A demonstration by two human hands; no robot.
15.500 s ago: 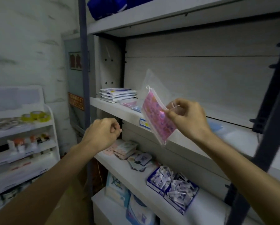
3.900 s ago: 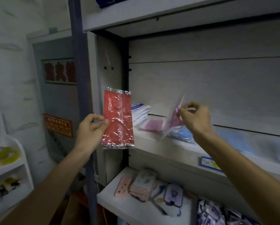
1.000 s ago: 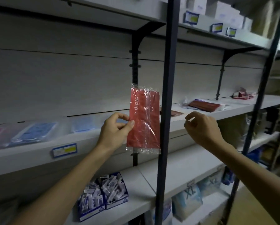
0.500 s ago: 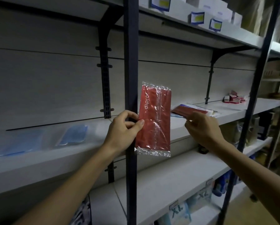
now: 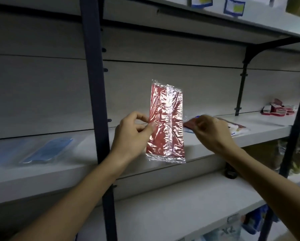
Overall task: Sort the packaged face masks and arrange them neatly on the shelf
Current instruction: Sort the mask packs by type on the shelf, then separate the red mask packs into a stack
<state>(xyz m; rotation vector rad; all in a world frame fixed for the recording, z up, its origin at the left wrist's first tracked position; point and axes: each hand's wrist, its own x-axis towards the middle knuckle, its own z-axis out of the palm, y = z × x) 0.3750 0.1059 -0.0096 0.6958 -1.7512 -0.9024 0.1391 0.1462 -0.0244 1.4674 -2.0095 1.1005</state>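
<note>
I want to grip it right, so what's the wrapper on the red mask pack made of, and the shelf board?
Red mask pack: thin clear plastic film, glossy, judging by crinkles, glare and a heat-sealed seam. Shelf board: smooth matte white, probably painted metal or laminate; the picture cannot settle which.

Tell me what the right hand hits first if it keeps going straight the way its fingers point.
Probably the flat red plastic-wrapped packet lying on the white shelf; the right hand looks almost on it, though depth is unclear.
</note>
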